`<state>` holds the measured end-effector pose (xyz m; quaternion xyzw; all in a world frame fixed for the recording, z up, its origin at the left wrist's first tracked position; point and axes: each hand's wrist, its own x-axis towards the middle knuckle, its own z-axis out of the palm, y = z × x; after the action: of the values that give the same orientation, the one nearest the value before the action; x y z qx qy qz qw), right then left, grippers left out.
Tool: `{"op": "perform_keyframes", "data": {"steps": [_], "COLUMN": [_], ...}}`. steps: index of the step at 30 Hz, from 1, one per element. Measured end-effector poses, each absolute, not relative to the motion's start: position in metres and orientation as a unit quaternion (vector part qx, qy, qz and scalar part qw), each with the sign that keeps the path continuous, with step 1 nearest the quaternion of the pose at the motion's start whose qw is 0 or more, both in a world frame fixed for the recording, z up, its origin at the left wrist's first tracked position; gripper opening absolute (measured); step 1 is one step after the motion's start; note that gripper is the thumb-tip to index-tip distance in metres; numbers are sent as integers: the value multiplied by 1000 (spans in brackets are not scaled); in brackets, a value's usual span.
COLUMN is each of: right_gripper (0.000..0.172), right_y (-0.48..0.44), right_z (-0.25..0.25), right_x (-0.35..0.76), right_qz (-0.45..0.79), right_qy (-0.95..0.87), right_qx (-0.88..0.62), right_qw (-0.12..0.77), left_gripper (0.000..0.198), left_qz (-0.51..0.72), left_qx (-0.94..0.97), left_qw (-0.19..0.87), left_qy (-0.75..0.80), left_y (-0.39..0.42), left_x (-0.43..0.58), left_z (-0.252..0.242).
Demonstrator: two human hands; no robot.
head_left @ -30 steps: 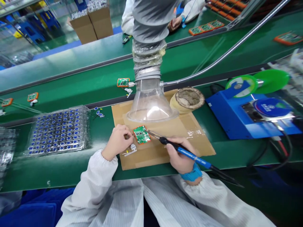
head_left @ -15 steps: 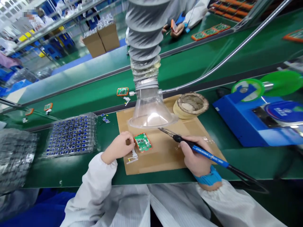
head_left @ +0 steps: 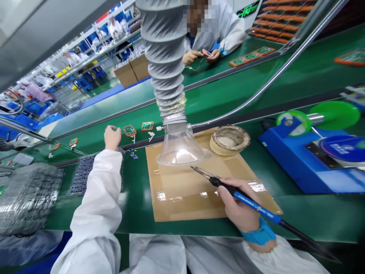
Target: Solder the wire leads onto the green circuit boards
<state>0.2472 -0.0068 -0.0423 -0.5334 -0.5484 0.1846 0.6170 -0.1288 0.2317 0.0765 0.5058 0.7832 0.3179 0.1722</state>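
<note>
My left hand reaches out over the green belt, fingers loosely curled and apart, holding nothing. A small green circuit board with an orange rim lies on the belt just right of it, not touching. A second such board lies further right. My right hand grips the blue handle of a soldering iron. Its tip hovers above the bare cardboard mat, near the clear fume funnel.
A tray of small blue parts and stacked plastic trays sit at the left. A round tin, a blue soldering station and a green spool stand at the right. Another person's hands work across the belt.
My left hand took the circuit board off the cardboard mat and moved it out to the belt, then let go. My right hand drew the iron back a little.
</note>
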Motion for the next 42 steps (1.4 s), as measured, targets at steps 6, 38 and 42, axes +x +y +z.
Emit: {"op": "perform_keyframes", "data": {"steps": [6,38,42], "right_gripper": [8,39,37], "right_y": [-6,-13,-10], "right_z": [-41,-46,-47], "right_x": [246,199,191], "right_qz": [168,386,334], "right_qy": [-567,-652,-713], "right_qx": [-533,-514,-490], "right_qw": [605,402,374], "left_gripper": [26,26,22], "left_qz": [241,45,34], "left_qx": [525,711,761], "left_qw": [183,-53,-58], "left_qy": [796,700,646], "left_y": [275,108,108], "left_x": [-73,-119,-114], "left_z": [19,-4,-6]}}
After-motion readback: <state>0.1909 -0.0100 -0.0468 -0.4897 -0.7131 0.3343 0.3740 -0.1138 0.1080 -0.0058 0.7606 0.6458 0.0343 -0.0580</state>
